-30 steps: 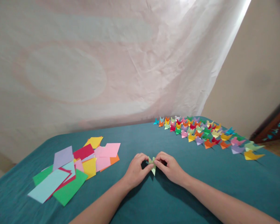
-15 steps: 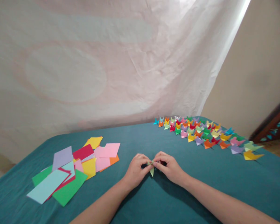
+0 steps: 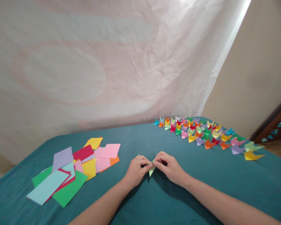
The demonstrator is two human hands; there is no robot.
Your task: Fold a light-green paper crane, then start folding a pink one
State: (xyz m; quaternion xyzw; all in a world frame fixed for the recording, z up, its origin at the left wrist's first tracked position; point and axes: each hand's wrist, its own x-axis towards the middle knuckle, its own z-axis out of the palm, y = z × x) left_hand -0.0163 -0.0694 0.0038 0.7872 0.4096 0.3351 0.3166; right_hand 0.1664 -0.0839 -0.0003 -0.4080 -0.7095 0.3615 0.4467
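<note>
A small pale-green folded paper piece [image 3: 152,170] sits between both hands just above the teal tablecloth [image 3: 154,200]. My left hand [image 3: 137,170] pinches its left side with curled fingers. My right hand [image 3: 170,168] pinches its right side, fingertips meeting the left hand's at the top of the paper. Only the paper's lower point shows below the fingers.
A loose pile of coloured paper squares [image 3: 72,168] lies at the left of the table. Rows of several small folded paper birds [image 3: 201,134] stand at the back right, reaching toward the table's right edge. A white sheet [image 3: 96,62] hangs behind the table.
The fingertips of both hands have closed together over the paper's top, so less of the green piece shows. Its lower point has tilted slightly left. The hands stayed in place.
</note>
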